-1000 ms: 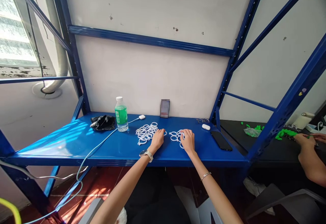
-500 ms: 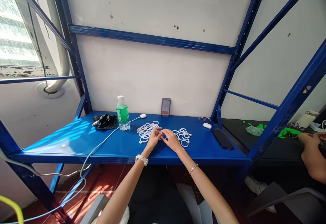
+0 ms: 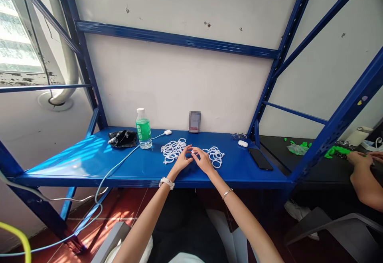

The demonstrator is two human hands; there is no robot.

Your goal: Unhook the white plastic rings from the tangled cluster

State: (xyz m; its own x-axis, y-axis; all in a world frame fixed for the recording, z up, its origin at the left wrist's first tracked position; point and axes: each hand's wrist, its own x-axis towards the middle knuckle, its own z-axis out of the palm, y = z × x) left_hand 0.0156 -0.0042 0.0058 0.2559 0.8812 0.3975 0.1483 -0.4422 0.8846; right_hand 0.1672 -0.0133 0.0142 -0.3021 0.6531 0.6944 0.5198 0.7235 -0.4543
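My left hand (image 3: 182, 161) and my right hand (image 3: 202, 161) meet over the blue shelf, fingertips nearly touching. Both have curled, pinching fingers, and a small bit of white shows between them, too small to name. Left of my hands lies a pile of white rings (image 3: 172, 149), close to my left fingers. A smaller group of white rings (image 3: 216, 157) sits just beyond my right hand, partly covered by it.
On the blue shelf (image 3: 98, 167) stand a bottle (image 3: 144, 131) and a propped phone (image 3: 194, 122). A black plastic bag (image 3: 122, 139), a cable (image 3: 119, 162), a white case (image 3: 243, 144), glasses (image 3: 238, 136) and a black phone (image 3: 260, 159) lie there. Another person's hand (image 3: 360, 161) works near green pieces (image 3: 336, 151) at right.
My hands have shifted slightly, with the left fingers now more spread and the fingertips a little apart. The whole view has tilted slightly, and the ring piles look unchanged.
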